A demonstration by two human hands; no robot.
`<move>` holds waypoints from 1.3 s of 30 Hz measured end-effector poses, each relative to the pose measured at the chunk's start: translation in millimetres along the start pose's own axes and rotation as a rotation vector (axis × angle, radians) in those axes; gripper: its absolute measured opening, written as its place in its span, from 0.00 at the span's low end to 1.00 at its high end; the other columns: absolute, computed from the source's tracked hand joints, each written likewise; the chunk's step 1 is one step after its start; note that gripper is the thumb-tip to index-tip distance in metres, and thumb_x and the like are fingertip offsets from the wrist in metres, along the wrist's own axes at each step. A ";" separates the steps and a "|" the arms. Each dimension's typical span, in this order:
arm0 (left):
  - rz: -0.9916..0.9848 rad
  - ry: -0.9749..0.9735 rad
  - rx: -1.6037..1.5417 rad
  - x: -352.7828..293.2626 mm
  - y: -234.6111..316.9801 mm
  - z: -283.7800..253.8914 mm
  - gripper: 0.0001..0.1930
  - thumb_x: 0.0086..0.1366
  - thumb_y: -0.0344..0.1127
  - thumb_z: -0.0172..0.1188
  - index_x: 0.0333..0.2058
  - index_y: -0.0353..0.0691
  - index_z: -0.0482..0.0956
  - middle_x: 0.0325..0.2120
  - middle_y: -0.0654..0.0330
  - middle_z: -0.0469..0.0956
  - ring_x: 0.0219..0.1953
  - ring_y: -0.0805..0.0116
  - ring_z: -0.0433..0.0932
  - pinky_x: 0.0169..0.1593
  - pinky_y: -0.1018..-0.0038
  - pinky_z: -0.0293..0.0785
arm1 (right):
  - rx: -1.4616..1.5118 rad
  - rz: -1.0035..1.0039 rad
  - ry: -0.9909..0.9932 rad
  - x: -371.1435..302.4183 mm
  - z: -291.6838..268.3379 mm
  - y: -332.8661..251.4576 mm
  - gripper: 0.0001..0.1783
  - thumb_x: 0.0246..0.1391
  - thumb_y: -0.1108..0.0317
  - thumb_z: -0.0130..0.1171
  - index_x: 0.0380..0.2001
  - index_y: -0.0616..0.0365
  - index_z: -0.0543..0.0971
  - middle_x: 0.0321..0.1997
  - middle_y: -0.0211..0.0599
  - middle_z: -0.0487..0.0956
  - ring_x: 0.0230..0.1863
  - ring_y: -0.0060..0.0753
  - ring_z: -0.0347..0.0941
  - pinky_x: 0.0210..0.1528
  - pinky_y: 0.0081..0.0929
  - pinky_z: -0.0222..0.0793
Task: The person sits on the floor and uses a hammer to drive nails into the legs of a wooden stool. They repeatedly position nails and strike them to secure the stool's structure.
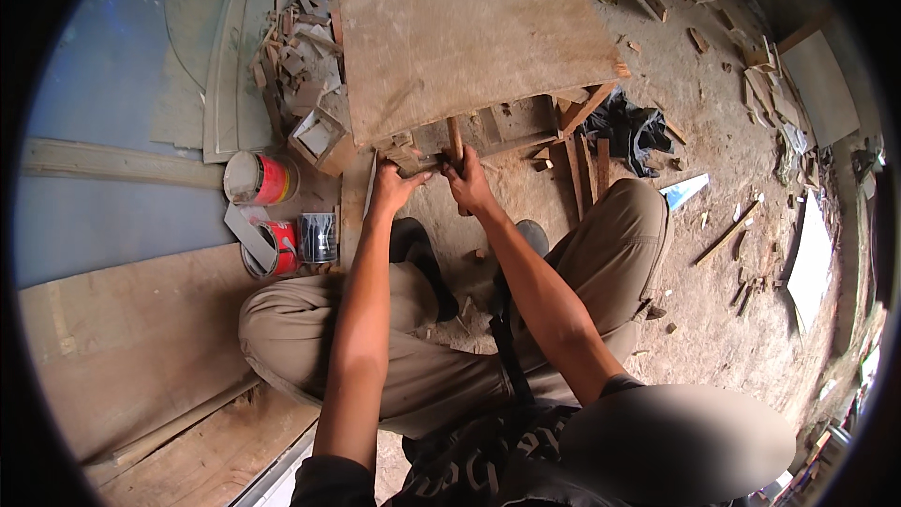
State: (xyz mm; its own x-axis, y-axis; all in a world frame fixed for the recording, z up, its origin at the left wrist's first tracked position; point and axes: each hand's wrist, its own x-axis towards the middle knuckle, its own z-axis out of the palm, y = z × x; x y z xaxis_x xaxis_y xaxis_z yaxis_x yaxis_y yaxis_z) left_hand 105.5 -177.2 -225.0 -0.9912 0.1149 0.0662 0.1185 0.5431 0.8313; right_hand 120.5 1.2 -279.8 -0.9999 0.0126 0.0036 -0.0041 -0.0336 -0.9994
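Two hands: left hand [392, 190] and right hand [469, 184] near each other, apart, at the near edge of a wooden frame [526, 140].
Right-hand fingers: closed around a wooden stick [455, 136], whose upper part rises from the fist against the frame; its lower end shows below the hand.
Left-hand fingers: bent at the frame's left end, thumb stretched toward the right hand; fingertips hidden, so whether they grip the wood cannot be told.
Plywood panel [469, 33]: broad and flat, just beyond both hands, overhanging the frame.
Paint cans: upper red can [274, 180], lower red can [284, 246] and dark can [319, 238], grouped left of the left forearm.
Wood offcuts [298, 64]: heaped left of the panel.
Black sheeting [631, 131]: crumpled on the floor [713, 338], right of the frame.
White sheet [810, 263]: far right, among scattered scraps.
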 end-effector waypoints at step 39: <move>-0.115 -0.016 -0.093 -4.4 -6.7 15.5 0.21 0.59 0.40 0.70 0.46 0.34 0.78 0.41 0.51 0.82 0.46 0.59 0.80 0.49 0.67 0.74 | -0.327 0.163 0.104 -117.7 0.1 -107.5 0.21 0.69 0.50 0.47 0.35 0.59 0.66 0.20 0.35 0.70 0.15 0.28 0.65 0.17 0.33 0.62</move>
State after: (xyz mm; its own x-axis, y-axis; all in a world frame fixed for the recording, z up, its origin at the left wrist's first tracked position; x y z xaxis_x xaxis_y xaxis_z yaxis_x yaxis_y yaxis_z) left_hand 110.0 -168.4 -239.5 -0.9967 0.0699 -0.0405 -0.0025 0.4743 0.8804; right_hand 238.7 3.2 -172.9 -0.9804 0.1350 -0.1433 0.1762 0.2774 -0.9444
